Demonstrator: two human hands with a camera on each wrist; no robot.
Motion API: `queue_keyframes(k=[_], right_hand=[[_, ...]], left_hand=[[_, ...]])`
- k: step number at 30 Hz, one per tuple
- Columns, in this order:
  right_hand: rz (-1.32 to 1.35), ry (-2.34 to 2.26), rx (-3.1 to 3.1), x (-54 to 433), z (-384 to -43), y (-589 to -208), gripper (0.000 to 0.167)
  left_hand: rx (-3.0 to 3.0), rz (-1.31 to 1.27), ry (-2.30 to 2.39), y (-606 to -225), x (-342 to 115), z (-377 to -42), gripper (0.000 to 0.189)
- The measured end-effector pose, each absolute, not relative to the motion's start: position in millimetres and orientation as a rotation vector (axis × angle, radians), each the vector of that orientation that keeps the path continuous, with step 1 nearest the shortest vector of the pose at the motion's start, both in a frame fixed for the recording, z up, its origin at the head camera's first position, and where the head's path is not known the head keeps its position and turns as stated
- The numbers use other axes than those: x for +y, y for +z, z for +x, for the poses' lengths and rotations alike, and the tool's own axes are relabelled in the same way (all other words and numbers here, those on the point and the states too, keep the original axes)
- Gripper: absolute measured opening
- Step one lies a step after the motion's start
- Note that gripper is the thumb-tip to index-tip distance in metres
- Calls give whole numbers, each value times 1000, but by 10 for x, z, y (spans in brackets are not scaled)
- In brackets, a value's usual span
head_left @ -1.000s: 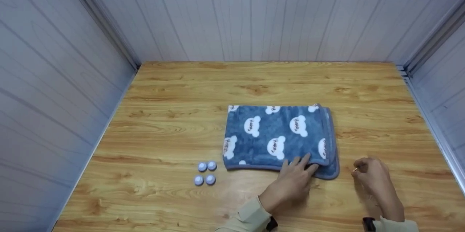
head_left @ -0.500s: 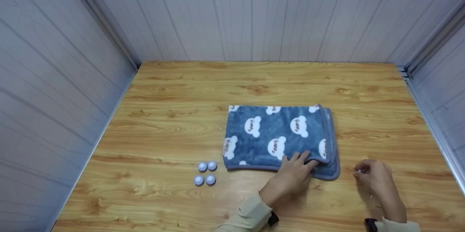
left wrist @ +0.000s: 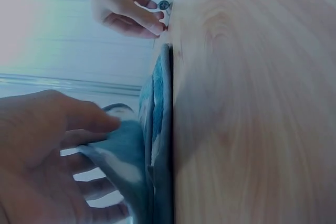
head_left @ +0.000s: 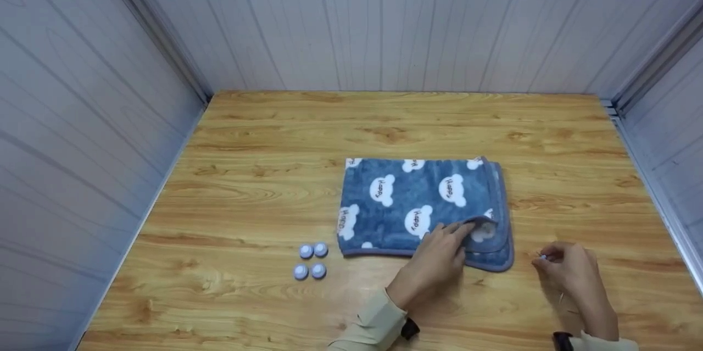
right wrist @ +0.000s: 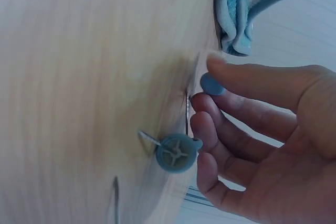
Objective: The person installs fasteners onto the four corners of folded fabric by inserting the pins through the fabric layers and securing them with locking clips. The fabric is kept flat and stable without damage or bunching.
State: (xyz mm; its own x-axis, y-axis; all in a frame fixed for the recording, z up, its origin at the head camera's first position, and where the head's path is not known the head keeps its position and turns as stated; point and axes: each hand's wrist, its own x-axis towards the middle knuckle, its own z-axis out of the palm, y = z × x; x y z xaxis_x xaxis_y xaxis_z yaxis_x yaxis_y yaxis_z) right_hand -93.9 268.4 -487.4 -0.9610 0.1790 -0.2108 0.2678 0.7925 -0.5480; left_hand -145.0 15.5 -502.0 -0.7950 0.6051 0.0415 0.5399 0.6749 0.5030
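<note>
Thumb and fingers of the left hand (head_left: 436, 257) are partly spread and bent round the edge of a folded blanket (head_left: 395, 186), holding up its front right corner so that the upper cloth curls back while the layers underneath lie flat. The right hand (head_left: 574, 271) is near that corner, apart from the cloth, its thumb and fingertips pinching a small round blue button (right wrist: 212, 84), the remaining fingers loosely bent. Just beside those fingers in the right wrist view is a blue disc (right wrist: 177, 152) with a spoked face; whether it touches the hand, I cannot tell. A thin metal pin (right wrist: 116, 198) shows near it, cut off by the edge of that view. The blanket is blue with white bear heads reading "Happy" and a greyish border, and lies right of centre on the wood-grained worktop (head_left: 236, 191). Four pale round caps (head_left: 318, 271) sit in two pairs near its front left corner, apart from it. Beige sleeves (head_left: 370, 326) and dark wristbands (head_left: 409, 329) show at both wrists. Pale panelled walls (head_left: 351, 21) with dark lines rise behind the worktop and along its two sides.
</note>
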Motion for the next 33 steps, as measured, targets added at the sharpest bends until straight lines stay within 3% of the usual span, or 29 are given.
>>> queue_keyframes(k=[8, 25, 33], right_hand=[[264, -995, 2967, 2630, -925, -4888, 22], [299, -1083, 3029, 2444, -925, -4839, 20], [237, -1117, 3140, 2284, -958, -4759, 18]], left_hand=[[2860, 1036, 906, -4992, 109, -1502, 45], [2835, 1009, 955, -4927, 105, -1532, 63], [2818, 1032, 1002, -4900, 95, -1554, 57]])
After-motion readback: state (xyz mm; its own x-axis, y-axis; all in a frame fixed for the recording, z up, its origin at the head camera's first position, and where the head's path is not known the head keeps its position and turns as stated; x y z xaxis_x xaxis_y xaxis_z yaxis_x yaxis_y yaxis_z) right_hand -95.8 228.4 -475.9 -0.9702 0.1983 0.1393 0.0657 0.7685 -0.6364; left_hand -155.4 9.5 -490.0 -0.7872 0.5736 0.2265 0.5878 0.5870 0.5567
